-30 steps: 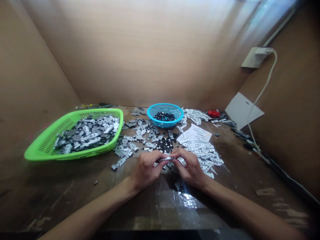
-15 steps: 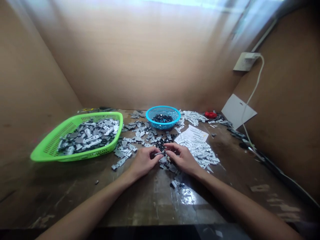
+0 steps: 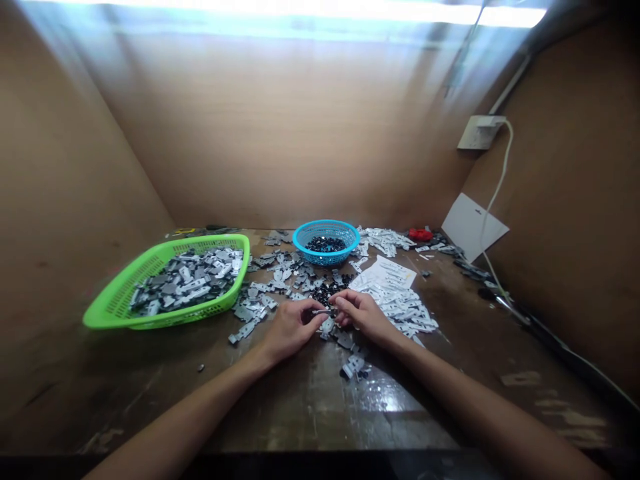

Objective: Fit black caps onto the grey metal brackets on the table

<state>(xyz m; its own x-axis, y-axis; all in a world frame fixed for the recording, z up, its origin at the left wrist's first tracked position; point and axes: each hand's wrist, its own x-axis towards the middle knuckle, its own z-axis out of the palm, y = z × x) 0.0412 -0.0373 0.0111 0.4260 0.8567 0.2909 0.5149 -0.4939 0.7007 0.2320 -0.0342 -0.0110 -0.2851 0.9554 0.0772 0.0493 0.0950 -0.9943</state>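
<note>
Between thumb and forefinger, my left hand pinches a small, thin metal piece that points to the right. My right hand is closed at the piece's right end, thumb and fingertips together; whatever they hold is too small to make out. Just behind the fingers lies a pile of small black parts. Flat grey metal plates are spread to the left of the hands. Longer silvery strips lie heaped beside my right hand, partly on a white sheet.
A green basket full of grey metal pieces stands on the left. Behind the hands is a blue basket with black parts. A red object and a white card are at the back right, where a cable hangs down.
The view has tilted up a little and shifted. My right fingertips have drawn closer together near the metal piece. My left hand keeps its pinch on the piece.
</note>
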